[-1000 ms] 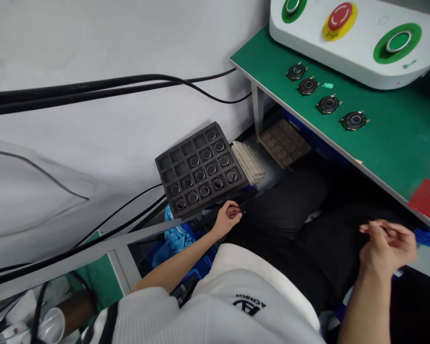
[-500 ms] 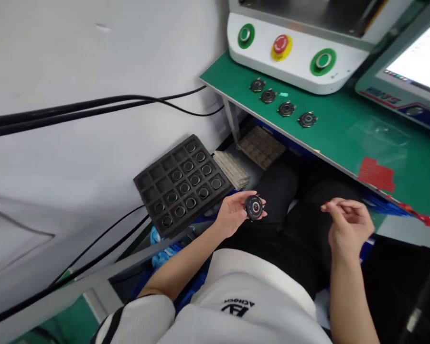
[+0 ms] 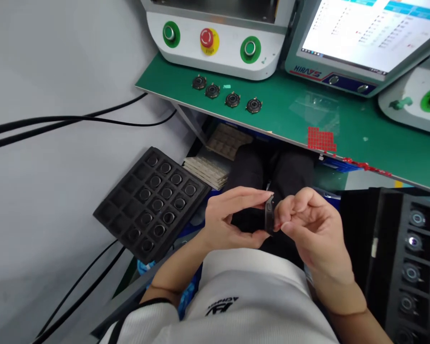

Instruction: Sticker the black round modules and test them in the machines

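My left hand (image 3: 229, 217) pinches a small round black part (image 3: 269, 215) edge-on between thumb and fingers, held over my lap. My right hand (image 3: 310, 224) meets it from the right, fingertips closed on the same part's edge. Down to the left lies a black foam tray (image 3: 111, 208) with several round parts in its pockets. On the green bench (image 3: 344, 129) several more round black parts (image 3: 232, 99) sit in a row.
A white control box (image 3: 215, 43) with green buttons and a red stop button stands at the back, a monitor (image 3: 361, 33) beside it. Another black tray (image 3: 412, 258) of parts sits at the right. Black cables (image 3: 57, 122) run along the left. Stacked beige trays (image 3: 208, 169) lie under the bench.
My left hand lifted a round part from beside the tray and brought it to the middle; my right hand moved left and closed on it. The view swung right.
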A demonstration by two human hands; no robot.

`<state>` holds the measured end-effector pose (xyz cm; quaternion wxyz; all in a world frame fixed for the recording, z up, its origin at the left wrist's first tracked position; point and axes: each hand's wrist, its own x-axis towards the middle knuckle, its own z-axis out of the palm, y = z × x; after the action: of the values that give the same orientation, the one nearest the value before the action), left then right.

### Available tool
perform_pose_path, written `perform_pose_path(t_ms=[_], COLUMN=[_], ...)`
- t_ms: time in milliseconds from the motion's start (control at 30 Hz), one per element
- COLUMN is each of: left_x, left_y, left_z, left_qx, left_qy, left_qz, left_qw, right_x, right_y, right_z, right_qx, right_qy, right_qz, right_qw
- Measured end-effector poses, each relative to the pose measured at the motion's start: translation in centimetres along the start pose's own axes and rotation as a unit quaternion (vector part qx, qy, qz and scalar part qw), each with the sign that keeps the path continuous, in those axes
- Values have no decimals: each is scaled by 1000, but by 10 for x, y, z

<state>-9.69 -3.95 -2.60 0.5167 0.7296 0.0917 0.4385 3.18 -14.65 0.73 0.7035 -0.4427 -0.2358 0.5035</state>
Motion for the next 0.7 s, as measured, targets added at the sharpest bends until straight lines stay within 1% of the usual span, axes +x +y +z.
perform_pose_path(t_ms=[100,233,400,700], left_x=[3,5,7,11], left_y=[4,7,9,8], left_z=[0,0,2,6], left_qx=[32,72,96,133], left_qy=[-15,-19,-22,-22], left_qz=[12,30,46,71], left_qw=[999,997,994,988], right_x=[-1,-1,-3,-4], right_y=[-3,-4,-1,-2], right_z=[0,0,0,3], right_qx=[-2,-10,16,44], right_qy=[6,23,35,75], right_qz=[12,23,22,35], right_qw=[1000,999,999,996])
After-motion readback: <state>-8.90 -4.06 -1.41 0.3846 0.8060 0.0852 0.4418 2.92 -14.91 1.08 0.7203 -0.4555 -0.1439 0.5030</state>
